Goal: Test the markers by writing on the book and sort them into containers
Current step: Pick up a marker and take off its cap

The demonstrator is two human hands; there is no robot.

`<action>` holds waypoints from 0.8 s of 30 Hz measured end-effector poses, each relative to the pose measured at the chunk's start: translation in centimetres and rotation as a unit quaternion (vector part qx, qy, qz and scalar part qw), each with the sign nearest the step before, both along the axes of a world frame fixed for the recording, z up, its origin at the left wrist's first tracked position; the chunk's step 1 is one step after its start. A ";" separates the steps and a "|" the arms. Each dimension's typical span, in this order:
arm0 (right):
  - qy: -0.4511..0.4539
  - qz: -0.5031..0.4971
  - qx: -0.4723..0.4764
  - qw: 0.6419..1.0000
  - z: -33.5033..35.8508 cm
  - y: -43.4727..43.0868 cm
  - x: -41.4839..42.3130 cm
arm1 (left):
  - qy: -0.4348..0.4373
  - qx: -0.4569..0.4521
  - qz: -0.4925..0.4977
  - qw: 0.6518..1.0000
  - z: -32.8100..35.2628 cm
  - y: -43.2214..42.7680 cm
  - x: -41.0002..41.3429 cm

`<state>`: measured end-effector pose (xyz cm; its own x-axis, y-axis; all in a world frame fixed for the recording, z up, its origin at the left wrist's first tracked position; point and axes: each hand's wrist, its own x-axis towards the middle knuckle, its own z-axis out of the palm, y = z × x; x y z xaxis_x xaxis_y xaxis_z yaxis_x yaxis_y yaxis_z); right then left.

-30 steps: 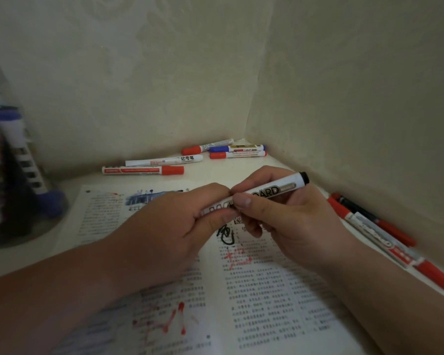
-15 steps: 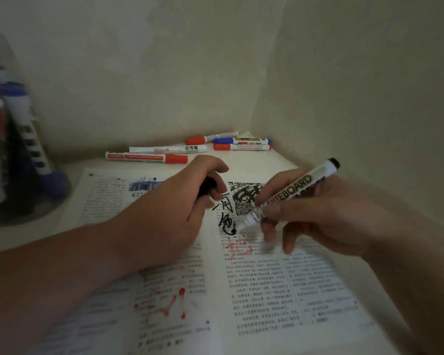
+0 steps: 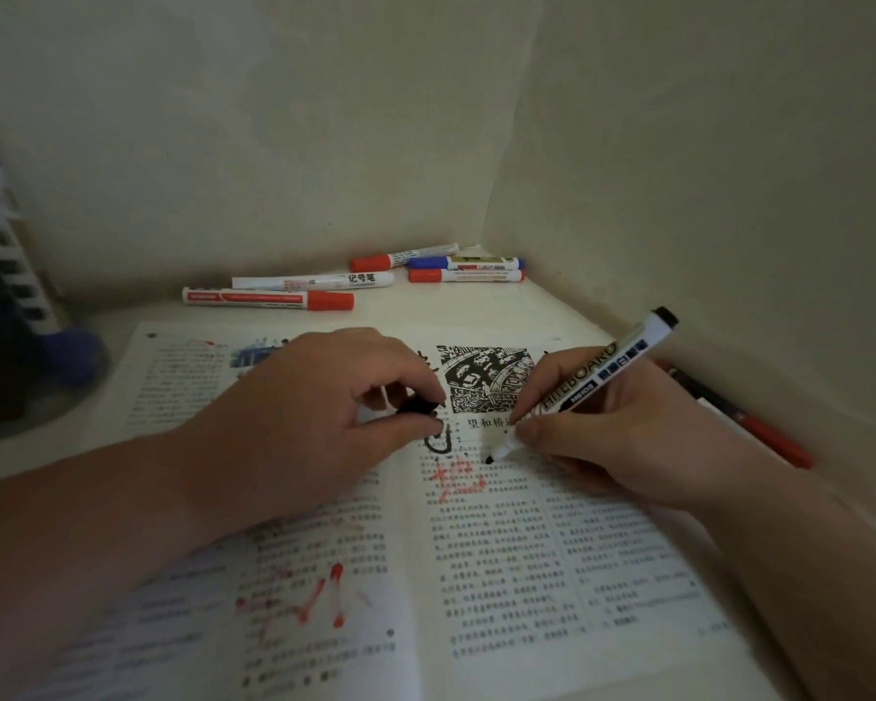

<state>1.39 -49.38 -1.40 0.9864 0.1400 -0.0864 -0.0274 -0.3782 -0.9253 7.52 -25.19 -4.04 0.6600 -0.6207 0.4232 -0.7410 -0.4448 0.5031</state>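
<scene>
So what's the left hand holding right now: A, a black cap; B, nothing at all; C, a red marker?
A: the left hand pinches the black cap, while the right hand presses the uncapped marker to the book.

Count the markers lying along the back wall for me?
5. Long red-capped marker nearest the book; white marker behind it; in the corner, an angled red-capped marker, a blue-capped marker and a short red-capped marker in front. None looks hidden there.
</scene>
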 end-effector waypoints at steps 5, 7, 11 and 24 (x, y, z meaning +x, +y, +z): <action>-0.014 -0.010 -0.070 0.997 0.2 0.1 0.1 | -0.001 -0.001 -0.011 1.000 -0.2 0.0 0.1; -0.029 -0.030 -0.080 0.996 0.1 0.0 0.2 | 0.000 0.001 -0.004 1.000 -0.2 0.0 0.2; -0.022 -0.046 -0.013 0.999 -0.2 -0.2 0.2 | 0.005 0.001 -0.001 1.000 -0.1 0.0 0.0; -0.030 0.026 -0.072 0.997 0.1 -0.5 0.1 | 0.010 0.007 0.009 1.000 -0.3 0.0 0.0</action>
<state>1.47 -49.90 -1.34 0.9822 0.1806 -0.0509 0.0487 -0.5073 -0.8604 7.49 -25.15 -4.33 0.6793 -0.6149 0.4007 -0.7226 -0.4649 0.5115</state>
